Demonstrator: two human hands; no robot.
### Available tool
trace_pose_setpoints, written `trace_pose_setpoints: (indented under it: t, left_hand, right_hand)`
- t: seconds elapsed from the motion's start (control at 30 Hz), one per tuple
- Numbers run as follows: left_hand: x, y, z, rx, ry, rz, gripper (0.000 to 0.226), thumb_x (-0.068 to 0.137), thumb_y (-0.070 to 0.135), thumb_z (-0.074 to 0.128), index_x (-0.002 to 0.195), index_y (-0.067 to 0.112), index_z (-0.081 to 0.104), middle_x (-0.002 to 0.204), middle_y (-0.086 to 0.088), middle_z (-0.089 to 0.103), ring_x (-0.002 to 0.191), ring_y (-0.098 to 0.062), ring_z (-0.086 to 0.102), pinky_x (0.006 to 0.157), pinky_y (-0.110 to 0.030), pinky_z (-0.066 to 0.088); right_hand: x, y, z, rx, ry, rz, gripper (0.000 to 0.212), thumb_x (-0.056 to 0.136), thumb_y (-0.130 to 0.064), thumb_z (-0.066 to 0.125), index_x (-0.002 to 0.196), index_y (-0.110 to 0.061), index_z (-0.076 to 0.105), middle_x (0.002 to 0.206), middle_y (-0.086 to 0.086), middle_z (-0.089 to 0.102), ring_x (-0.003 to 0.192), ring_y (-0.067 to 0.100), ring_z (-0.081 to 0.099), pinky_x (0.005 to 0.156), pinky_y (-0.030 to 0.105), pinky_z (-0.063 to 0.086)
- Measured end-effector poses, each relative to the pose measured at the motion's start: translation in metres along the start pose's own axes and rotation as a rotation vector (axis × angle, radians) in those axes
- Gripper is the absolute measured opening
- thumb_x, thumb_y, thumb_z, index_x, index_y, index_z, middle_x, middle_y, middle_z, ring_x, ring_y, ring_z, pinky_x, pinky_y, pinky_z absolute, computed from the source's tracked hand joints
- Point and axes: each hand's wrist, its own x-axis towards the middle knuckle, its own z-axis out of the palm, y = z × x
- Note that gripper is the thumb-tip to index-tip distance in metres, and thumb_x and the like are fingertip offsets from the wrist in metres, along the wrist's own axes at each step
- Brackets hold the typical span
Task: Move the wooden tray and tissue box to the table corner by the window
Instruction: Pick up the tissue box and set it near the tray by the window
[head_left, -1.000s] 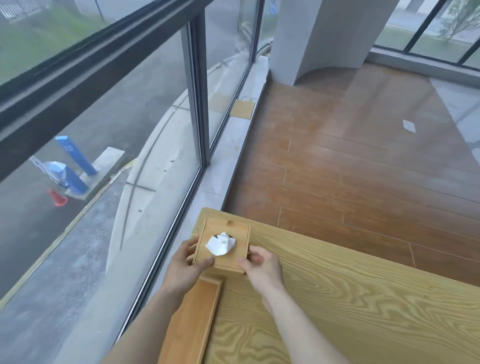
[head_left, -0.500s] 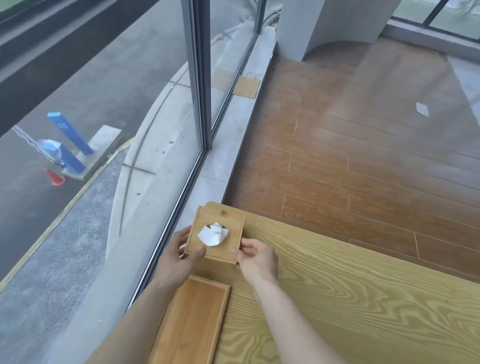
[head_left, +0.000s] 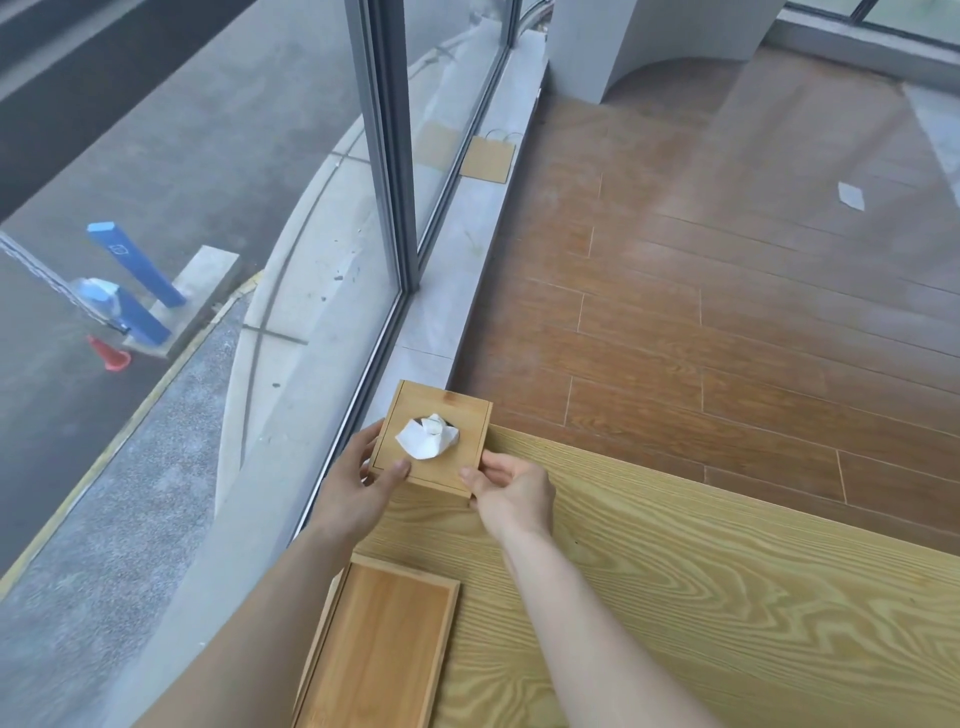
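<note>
Window (head_left: 384, 156): glazed wall with a dark upright frame, running along the left; a pale sill lies between it and the floor.

Left hand (head_left: 358, 483): closed on the near-left corner of the tissue box, thumb resting on the lid, fingers against the left side.

Tissue box (head_left: 434, 439): square wooden box with a white tissue (head_left: 428, 436) standing out of the lid opening; placed at the far left corner of the worktop (head_left: 701, 571), beside the window.

Wooden tray (head_left: 379, 644): long, shallow, rimmed; lies flat along the worktop's left edge, nearer than the box and apart from it.

Right hand (head_left: 511, 491): pinching the near-right corner of the tissue box, fingertips on the lid edge.

Floor (head_left: 727, 312): brown wood planks beyond the worktop; a flat brown paper bag (head_left: 487, 158) rests on the far sill.
</note>
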Motion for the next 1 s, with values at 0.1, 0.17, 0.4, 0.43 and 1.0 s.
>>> trace_pose_setpoints:
  t: [0.1, 0.17, 0.4, 0.43, 1.0]
  left_hand:
    - [0.003, 0.000, 0.000, 0.000, 0.002, -0.004, 0.055, 0.093, 0.027, 0.069, 0.141, 0.040, 0.046, 0.136, 0.002, 0.055, 0.109, -0.017, 0.061, 0.090, -0.030, 0.049]
    - [0.006, -0.001, 0.000, 0.006, 0.003, -0.010, 0.055, 0.092, 0.028, 0.069, 0.141, 0.040, 0.046, 0.137, 0.002, 0.056, 0.111, -0.017, 0.061, 0.094, -0.034, 0.050]
    - [0.008, 0.000, 0.000, 0.005, -0.004, 0.002, 0.053, 0.093, 0.025, 0.069, 0.139, 0.039, 0.048, 0.131, 0.002, 0.059, 0.105, -0.019, 0.064, 0.089, -0.030, 0.051]
    - [0.008, 0.000, 0.000, 0.007, -0.008, 0.005, 0.052, 0.093, 0.025, 0.069, 0.139, 0.039, 0.048, 0.131, 0.002, 0.059, 0.105, -0.019, 0.064, 0.086, -0.028, 0.050]
    - [-0.001, 0.008, 0.006, 0.322, 0.194, 0.001, 0.078, 0.086, 0.043, 0.073, 0.151, 0.031, 0.031, 0.151, -0.004, 0.044, 0.132, -0.027, 0.050, 0.102, -0.047, 0.046]
  right_hand:
    - [0.001, -0.002, 0.000, 0.000, 0.004, -0.004, 0.041, 0.080, -0.024, 0.089, 0.119, -0.018, 0.077, 0.101, -0.005, 0.081, 0.094, 0.017, 0.077, 0.092, 0.043, 0.063]
    - [0.001, -0.003, 0.000, -0.005, 0.002, -0.009, 0.041, 0.080, -0.024, 0.088, 0.119, -0.018, 0.077, 0.101, -0.006, 0.080, 0.094, 0.017, 0.077, 0.092, 0.043, 0.063]
    - [0.002, -0.006, 0.000, -0.033, -0.003, 0.008, 0.044, 0.080, -0.026, 0.089, 0.121, -0.017, 0.076, 0.103, -0.006, 0.080, 0.093, 0.019, 0.078, 0.092, 0.043, 0.063]
    - [0.002, -0.006, 0.000, -0.035, -0.002, 0.009, 0.044, 0.080, -0.026, 0.089, 0.121, -0.017, 0.076, 0.102, -0.006, 0.080, 0.093, 0.019, 0.078, 0.092, 0.043, 0.063]
    - [-0.033, -0.033, -0.033, -0.515, 0.030, -0.053, 0.098, 0.084, -0.069, 0.069, 0.163, -0.031, 0.025, 0.170, 0.005, 0.032, 0.154, 0.030, 0.033, 0.114, 0.045, 0.041]
